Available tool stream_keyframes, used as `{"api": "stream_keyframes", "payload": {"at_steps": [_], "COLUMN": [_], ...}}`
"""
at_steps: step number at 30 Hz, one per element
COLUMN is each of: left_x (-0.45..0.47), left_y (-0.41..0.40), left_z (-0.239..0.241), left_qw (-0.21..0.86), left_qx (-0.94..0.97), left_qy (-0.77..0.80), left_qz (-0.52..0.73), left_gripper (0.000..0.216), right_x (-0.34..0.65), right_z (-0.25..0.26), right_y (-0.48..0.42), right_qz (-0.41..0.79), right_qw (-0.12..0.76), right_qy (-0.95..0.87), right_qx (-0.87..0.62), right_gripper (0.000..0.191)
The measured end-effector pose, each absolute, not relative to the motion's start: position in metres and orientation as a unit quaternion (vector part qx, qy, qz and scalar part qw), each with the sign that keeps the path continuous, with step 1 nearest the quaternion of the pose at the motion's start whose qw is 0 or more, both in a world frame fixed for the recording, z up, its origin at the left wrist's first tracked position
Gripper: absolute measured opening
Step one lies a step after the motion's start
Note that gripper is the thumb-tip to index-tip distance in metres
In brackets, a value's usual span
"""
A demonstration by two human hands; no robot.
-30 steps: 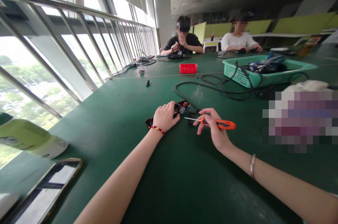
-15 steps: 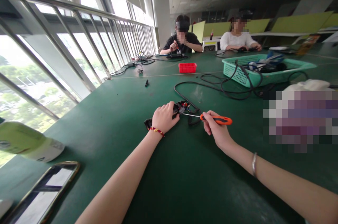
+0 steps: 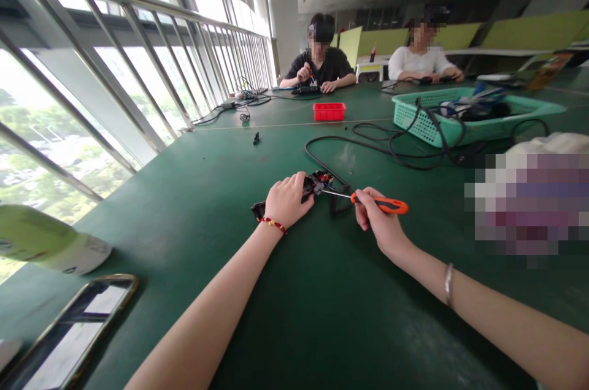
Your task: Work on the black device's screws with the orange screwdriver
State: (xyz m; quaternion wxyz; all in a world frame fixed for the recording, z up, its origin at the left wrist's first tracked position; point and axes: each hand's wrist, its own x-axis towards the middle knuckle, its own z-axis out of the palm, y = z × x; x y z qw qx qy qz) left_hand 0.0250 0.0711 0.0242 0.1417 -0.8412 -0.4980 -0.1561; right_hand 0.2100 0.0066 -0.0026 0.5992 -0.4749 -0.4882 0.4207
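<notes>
My left hand (image 3: 288, 200) is closed over a small black device (image 3: 313, 183) lying opened on the green table (image 3: 230, 194), with red parts showing inside it. My right hand (image 3: 377, 221) grips an orange-handled screwdriver (image 3: 380, 204). Its thin metal shaft points left and its tip rests in the opened end of the device, just past my left fingers. A black cable (image 3: 331, 145) runs from the device toward the back right.
A phone (image 3: 69, 332) lies at the near left beside a pale green and white object (image 3: 46, 246). A red box (image 3: 329, 111) and a teal basket (image 3: 414, 117) of cables stand further back. Two people sit at the far end. A railing runs along the left.
My right hand closed round the screwdriver handle and moved it left and up, so the tip went from hanging free to resting in the device. My left hand stayed put.
</notes>
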Motion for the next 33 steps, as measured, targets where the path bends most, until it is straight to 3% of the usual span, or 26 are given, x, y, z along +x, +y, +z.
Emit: {"api": "stream_keyframes", "payload": {"at_steps": [15,20,33], "left_x": [0.025,0.025,0.025], "left_y": [0.071,0.070,0.071], "left_z": [0.025,0.025,0.025], "left_qw": [0.138,0.140,0.128], "left_qx": [-0.842,-0.841,-0.840], "left_qy": [-0.501,-0.499,-0.505], "left_qz": [-0.148,-0.156,-0.152], "left_gripper": [0.032,0.032,0.032], "right_x": [0.210,0.211,0.210], "right_z": [0.001,0.000,0.001], "right_y": [0.003,0.002,0.011], "right_qz": [0.416,0.384,0.445], "right_qw": [0.582,0.563,0.637], "right_qy": [-0.502,-0.515,-0.439], "right_qx": [-0.485,-0.520,-0.450], "right_gripper": [0.032,0.042,0.030]}}
